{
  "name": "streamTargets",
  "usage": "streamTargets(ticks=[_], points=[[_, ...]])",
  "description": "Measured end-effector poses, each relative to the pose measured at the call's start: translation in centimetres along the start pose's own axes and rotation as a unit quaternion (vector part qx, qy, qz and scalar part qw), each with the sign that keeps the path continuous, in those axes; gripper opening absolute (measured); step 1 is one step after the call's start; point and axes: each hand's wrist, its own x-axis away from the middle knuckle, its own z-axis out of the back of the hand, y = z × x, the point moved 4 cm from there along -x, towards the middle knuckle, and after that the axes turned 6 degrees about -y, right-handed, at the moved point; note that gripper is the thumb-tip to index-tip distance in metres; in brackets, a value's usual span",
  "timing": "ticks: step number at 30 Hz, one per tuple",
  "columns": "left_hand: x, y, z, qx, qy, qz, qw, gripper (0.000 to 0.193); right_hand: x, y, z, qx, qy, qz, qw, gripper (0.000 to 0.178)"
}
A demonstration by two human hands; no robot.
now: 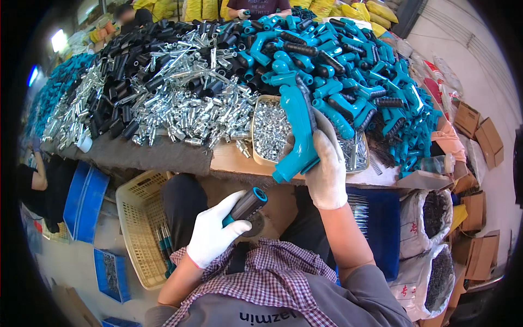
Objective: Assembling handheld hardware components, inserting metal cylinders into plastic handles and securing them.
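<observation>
My left hand (211, 231), in a white glove, is closed around a short black tube (249, 205) with a teal ring at its end, held low in front of my lap. In my gloved right hand (329, 173) is a teal pistol-shaped plastic handle (295, 122) with a black grip strip along one side. It is held upright over the bench edge, apart from the tube. Behind it, a shallow tray (253, 135) of small metal parts is partly hidden by the handle and my right hand.
Teal handles (348, 109), black tubes (117, 90) and metal fittings (185, 111) are heaped on the bench. A yellow crate (129, 212) stands left of my legs, a blue bin (385, 229) and white sacks (413, 275) right. Across the bench a person (259, 8) works.
</observation>
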Motion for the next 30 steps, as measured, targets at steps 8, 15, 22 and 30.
streamTargets(ticks=[8, 15, 22, 30], points=[[0.4, 1.0, -0.1, -0.088, -0.002, -0.040, 0.995, 0.087, 2.1, 1.3, -1.0, -0.027, -0.031, -0.050, 0.998, 0.070], [0.8, 1.1, 1.6, 0.004, -0.060, -0.004, 0.998, 0.074, 3.9, -0.2, 0.7, 0.027, -0.242, -0.184, 0.952, 0.054], [1.4, -0.6, 1.6, 0.026, -0.265, 0.095, 0.959, 0.055, 7.0, -1.2, -2.0, 0.573, -0.434, 0.077, 0.691, 0.039], [2.5, -2.9, 0.9, 0.315, -0.435, 0.259, 0.803, 0.075, 7.6, -1.8, -3.1, 0.506, -0.473, 0.491, 0.529, 0.038]])
